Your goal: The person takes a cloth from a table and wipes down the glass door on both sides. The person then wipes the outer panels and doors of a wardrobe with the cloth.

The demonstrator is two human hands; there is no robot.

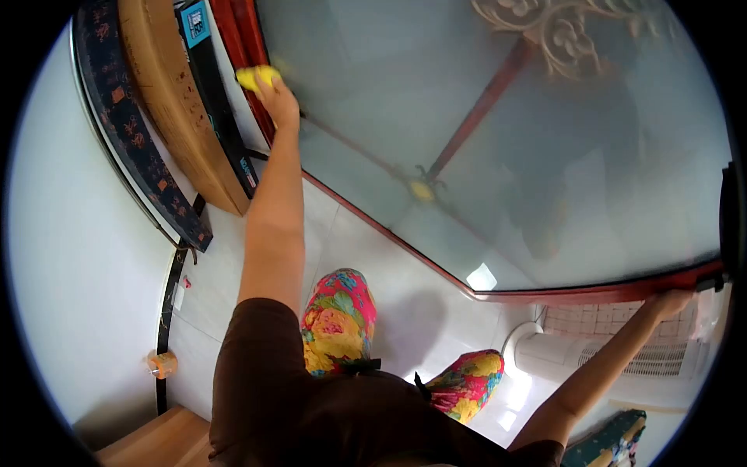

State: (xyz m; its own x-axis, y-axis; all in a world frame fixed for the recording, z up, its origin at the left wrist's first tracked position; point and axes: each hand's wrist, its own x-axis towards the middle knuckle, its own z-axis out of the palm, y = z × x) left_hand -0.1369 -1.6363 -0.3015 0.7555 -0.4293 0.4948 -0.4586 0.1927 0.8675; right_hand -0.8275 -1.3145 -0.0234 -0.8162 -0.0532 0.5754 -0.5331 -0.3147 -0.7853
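A yellow cloth (pixel 258 77) is in my left hand (pixel 278 101), held against the red wooden frame (pixel 250 47) at the upper left of a large glass panel (pixel 350 101). My left arm is stretched far forward. Over at the lower right, my right hand (pixel 674 303) is at the red lower edge of the same panel, its fingers partly hidden by the edge. The glass shows a carved floral pattern at the top and blurred reflections.
Long cardboard boxes (pixel 175 101) and a dark patterned roll (pixel 128 124) lean at the left. A white appliance (pixel 545 352) stands at the lower right. An orange tape roll (pixel 162 364) is by the left wall, with a wooden surface (pixel 159 444) below it.
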